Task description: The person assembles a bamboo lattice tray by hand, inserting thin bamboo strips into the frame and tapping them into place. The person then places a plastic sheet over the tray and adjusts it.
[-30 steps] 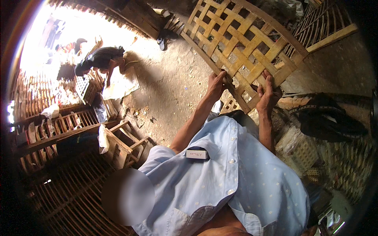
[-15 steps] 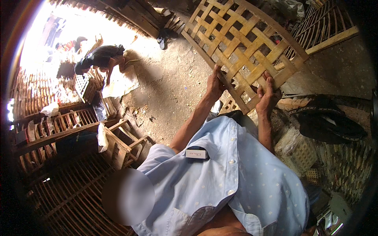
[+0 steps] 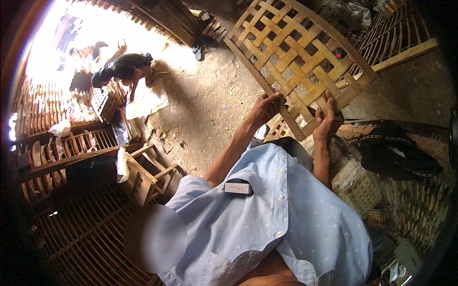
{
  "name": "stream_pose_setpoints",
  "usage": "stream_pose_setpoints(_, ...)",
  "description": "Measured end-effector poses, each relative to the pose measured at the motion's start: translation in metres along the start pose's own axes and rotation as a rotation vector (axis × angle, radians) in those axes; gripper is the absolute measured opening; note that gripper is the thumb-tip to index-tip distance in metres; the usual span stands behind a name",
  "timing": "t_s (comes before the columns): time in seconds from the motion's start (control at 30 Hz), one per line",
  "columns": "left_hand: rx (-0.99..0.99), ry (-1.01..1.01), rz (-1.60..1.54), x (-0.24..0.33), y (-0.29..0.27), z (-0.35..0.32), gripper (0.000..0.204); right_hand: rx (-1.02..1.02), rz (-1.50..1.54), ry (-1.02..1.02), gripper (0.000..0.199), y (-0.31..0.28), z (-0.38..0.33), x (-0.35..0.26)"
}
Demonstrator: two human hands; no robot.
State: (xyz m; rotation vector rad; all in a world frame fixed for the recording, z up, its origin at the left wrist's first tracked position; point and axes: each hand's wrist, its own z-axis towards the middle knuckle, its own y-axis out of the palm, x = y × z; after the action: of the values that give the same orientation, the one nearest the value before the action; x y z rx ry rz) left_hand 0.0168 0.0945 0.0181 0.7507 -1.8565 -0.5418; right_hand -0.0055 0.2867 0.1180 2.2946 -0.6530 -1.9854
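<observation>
Both hands grip a woven bamboo-strip lattice panel.
Left hand and right hand fingers clamp its near edge; steady, even grip seems best.

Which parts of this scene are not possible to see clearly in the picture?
- Head view: the far corner of the woven panel is cut off by the top edge.
- Left hand and right hand: fingertips hidden behind the panel's strips.
- The person's lap and legs: covered by the blue shirt.
- The crouching person: washed out by sunlight.
</observation>
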Motion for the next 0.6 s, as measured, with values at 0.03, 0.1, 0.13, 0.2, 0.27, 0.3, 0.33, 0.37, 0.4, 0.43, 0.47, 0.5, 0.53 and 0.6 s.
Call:
stream_pose_setpoints(0.03, -0.084, -0.022, -0.101, 0.001, -0.002, -0.001, 0.020, -0.005, -0.021, -0.017, 0.037, -0.005, 0.000, 0.000)
stream_pose_setpoints(0.1, -0.060, -0.112, 0.041, 0.010, -0.008, 0.000, 0.026, 0.014, -0.033, -0.017, 0.037, -0.007, 0.000, 0.000)
stream_pose_setpoints(0.13, -0.050, -0.158, 0.111, 0.013, -0.009, 0.000, 0.029, 0.038, -0.023, 0.000, 0.037, -0.006, 0.000, -0.001)
stream_pose_setpoints(0.2, 0.033, -0.013, 0.112, 0.015, -0.007, 0.000, 0.026, 0.050, -0.016, 0.010, 0.037, -0.006, -0.001, -0.001)
stream_pose_setpoints(0.27, 0.115, 0.159, 0.170, 0.018, -0.004, 0.003, 0.024, 0.024, -0.023, -0.004, 0.037, -0.006, -0.002, -0.001)
stream_pose_setpoints(0.3, 0.141, 0.174, 0.225, 0.021, -0.002, 0.008, 0.025, 0.028, -0.004, 0.014, 0.036, -0.005, -0.002, 0.000)
stream_pose_setpoints(0.33, 0.201, 0.134, 0.257, 0.023, 0.000, 0.011, 0.027, 0.031, 0.014, 0.032, 0.036, -0.004, -0.001, 0.004)
stream_pose_setpoints(0.37, 0.261, 0.094, 0.290, 0.025, 0.002, 0.015, 0.028, 0.034, 0.033, 0.049, 0.035, -0.003, 0.000, 0.007)
stream_pose_setpoints(0.4, 0.326, 0.054, 0.319, 0.026, 0.003, 0.015, 0.030, 0.029, 0.053, 0.023, 0.035, -0.002, 0.000, 0.010)
stream_pose_setpoints(0.43, 0.339, 0.063, 0.255, 0.023, 0.002, 0.015, 0.029, 0.023, 0.074, -0.002, 0.035, -0.001, 0.001, 0.012)
stream_pose_setpoints(0.47, 0.352, 0.072, 0.191, 0.020, 0.001, 0.016, 0.029, 0.018, 0.095, -0.028, 0.034, -0.001, 0.001, 0.014)
stream_pose_setpoints(0.5, 0.365, 0.079, 0.128, 0.022, 0.003, 0.015, 0.028, 0.015, 0.062, -0.022, 0.034, 0.000, 0.000, 0.009)
stream_pose_setpoints(0.53, 0.341, 0.078, 0.121, 0.026, 0.002, 0.014, 0.030, 0.011, 0.029, -0.015, 0.034, 0.000, -0.003, 0.002)
stream_pose_setpoints(0.6, 0.295, 0.077, 0.105, 0.036, -0.001, 0.009, 0.033, -0.009, -0.014, -0.010, 0.034, -0.002, -0.004, -0.001)
